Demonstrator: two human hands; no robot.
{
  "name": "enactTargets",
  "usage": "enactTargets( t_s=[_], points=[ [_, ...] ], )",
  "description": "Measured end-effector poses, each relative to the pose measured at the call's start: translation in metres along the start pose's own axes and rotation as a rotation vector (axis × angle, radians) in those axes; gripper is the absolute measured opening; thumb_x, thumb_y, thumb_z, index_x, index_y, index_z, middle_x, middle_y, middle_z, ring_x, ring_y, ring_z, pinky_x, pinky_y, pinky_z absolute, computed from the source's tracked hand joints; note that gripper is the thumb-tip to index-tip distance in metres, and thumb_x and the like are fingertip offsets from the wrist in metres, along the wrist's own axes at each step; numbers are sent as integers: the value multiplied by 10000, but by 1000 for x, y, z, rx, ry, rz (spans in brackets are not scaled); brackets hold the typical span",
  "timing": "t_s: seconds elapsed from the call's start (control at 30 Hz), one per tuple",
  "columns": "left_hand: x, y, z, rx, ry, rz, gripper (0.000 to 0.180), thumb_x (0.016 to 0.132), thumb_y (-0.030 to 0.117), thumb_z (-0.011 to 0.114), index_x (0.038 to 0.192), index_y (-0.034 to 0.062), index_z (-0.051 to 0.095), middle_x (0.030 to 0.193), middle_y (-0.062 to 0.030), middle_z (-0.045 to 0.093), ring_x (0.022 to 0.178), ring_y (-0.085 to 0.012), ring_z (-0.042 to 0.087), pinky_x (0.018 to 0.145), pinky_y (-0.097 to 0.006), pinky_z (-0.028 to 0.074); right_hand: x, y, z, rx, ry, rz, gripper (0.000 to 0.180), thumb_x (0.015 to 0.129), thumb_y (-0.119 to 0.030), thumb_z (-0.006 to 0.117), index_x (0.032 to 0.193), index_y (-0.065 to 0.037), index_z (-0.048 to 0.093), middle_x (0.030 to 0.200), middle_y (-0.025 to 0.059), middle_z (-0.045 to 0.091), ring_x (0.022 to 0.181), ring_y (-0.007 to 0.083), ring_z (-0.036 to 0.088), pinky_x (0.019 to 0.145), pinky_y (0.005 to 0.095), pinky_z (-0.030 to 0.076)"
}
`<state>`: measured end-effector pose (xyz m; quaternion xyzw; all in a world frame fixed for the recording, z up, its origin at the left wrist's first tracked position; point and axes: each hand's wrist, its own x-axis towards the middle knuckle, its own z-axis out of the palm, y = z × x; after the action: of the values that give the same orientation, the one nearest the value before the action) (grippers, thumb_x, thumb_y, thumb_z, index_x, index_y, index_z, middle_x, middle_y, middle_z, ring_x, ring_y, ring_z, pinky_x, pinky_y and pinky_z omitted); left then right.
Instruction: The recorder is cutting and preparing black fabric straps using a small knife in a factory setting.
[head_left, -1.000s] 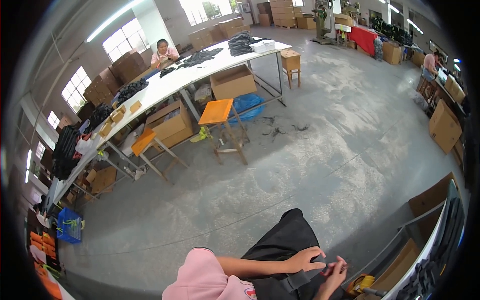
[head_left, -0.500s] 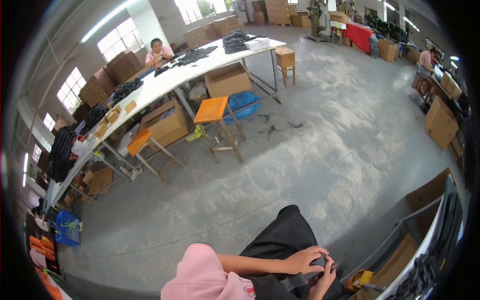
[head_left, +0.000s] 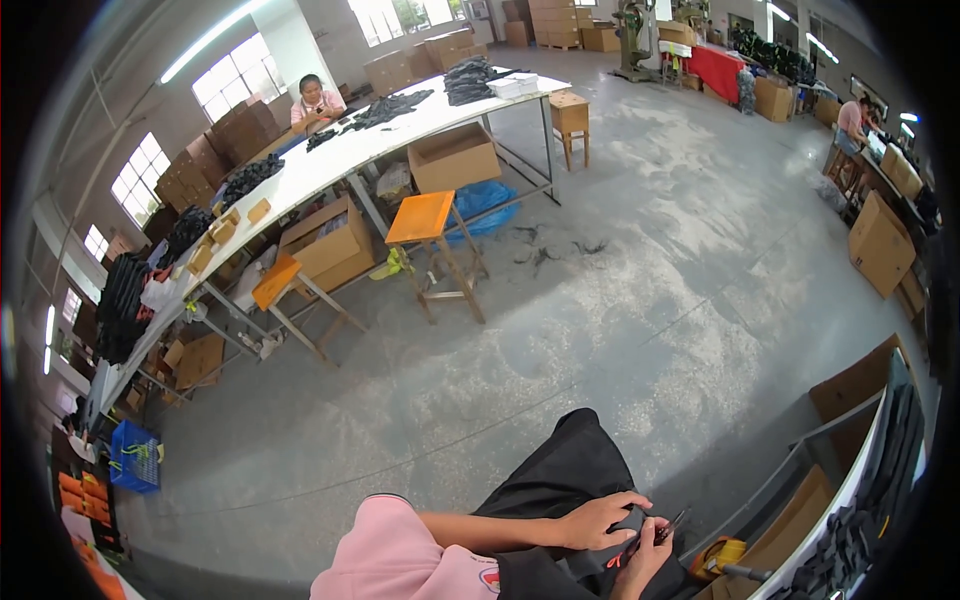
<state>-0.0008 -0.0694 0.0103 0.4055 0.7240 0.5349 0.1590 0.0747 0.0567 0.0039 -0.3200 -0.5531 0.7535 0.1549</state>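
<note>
Over my lap, my left hand (head_left: 598, 522) is closed on a dark grey fabric piece (head_left: 632, 520), its fingers bent over the edge. Close against it, my right hand (head_left: 648, 562) grips a small pair of thread snips (head_left: 680, 521). The metal tips point up and away from me, and something thin and red shows by the palm. Part of the snips is hidden by the fingers. Black cloth (head_left: 565, 470) covers my lap beneath both hands.
To my right, a table (head_left: 880, 440) bears dark strips, with cardboard boxes (head_left: 790, 525) and a yellow tape roll (head_left: 718, 556) beside it. Ahead stand orange stools (head_left: 420, 217) and a long white table (head_left: 350, 150) where a person (head_left: 318, 108) sits. A blue basket (head_left: 135, 455) is at left.
The snips' tips have come into sight in my right hand, with the red bit by the palm. My left hand has shifted slightly left on the fabric.
</note>
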Motion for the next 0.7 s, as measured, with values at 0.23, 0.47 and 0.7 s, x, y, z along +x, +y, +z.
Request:
enactTargets(
  t_s=[0.23,0.47,0.7],
  points=[
    [3,4,-5,-36,117,11,205,815,150,612,859,-40,549,1162,-133,529,1091,-296,514,894,-355,429,-12,-23,12,31,13,-9,48,879,-57,537,845,-31,515,697,-31,467,533,19,387,452,171,289],
    [0,8,-5,109,87,67,245,839,207,609,800,-12,509,1053,-120,528,983,-294,518,837,-359,437,-2,-17,2,-296,-62,-231,115,865,-15,518,771,-6,452,661,-1,460,487,35,376,415,196,295],
    [-2,12,-3,55,51,20,229,833,175,608,883,-34,529,1191,-130,490,1092,-288,470,920,-357,400,-6,-6,-5,-275,-26,-99,94,880,-32,524,803,-19,472,679,-24,439,508,30,349,435,193,280]
  ],
)
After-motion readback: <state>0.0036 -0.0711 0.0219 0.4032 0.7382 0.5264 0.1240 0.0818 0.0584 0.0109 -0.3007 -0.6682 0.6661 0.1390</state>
